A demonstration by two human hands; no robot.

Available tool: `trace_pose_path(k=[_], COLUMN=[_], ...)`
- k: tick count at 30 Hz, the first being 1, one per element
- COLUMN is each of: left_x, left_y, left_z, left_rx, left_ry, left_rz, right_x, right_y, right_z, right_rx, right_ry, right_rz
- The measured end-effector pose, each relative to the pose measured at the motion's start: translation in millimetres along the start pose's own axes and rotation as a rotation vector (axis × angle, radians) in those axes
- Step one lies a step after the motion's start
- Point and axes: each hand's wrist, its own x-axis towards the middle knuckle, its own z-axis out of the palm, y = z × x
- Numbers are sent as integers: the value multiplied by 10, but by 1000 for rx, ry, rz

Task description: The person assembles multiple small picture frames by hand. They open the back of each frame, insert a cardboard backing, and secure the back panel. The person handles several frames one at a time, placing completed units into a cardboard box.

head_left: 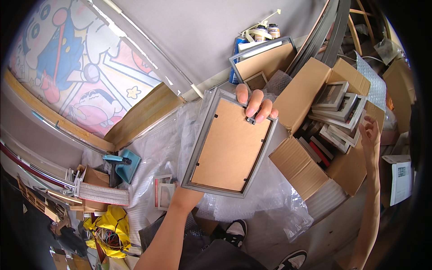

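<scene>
A grey picture frame point(231, 146) is held up tilted before me, its brown backing board with small dark clips facing me. My left hand point(256, 104) grips its upper edge. The fingers curl over the rim from behind, while the palm is hidden by the frame. On the right, my right hand point(370, 130) is beside the far flap of an open cardboard box point(302, 92), with its fingers apart and nothing visible in them. Inside the box several white and grey picture frames point(335, 96) lie stacked at angles, along with a red-edged one.
Clear plastic wrap point(274, 211) covers the floor below. Against the back wall lean larger frames point(270, 58) beside a blue can point(237, 47). At left are a teal dustpan point(128, 166), a yellow bag point(110, 229) of wires and two small frames point(164, 193).
</scene>
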Motion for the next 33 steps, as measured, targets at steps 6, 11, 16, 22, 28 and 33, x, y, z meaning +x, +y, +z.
trace_pose_path(k=[6, 11, 16, 22, 28, 33], left_x=[50, 147, 305, 499, 597, 599], left_y=[-38, -107, -131, -167, -152, -190], left_z=[-13, -66, -152, -296, -363, -483], left_rx=[10, 15, 38, 62, 102, 120], left_ry=[-5, -19, -50, -107, -124, -164], left_rz=[9, 20, 33, 55, 65, 112], right_x=[-473, -954, -1044, -1111, -1124, -1131], right_y=[-853, -1432, -1580, -1626, -1615, -1732], right_z=[407, 715, 792, 888, 1017, 1107], right_rx=[149, 340, 330, 414, 467, 412], right_ry=[-179, -518, -657, -700, -749, -720], right_rz=[-110, -27, -35, 48, 51, 8])
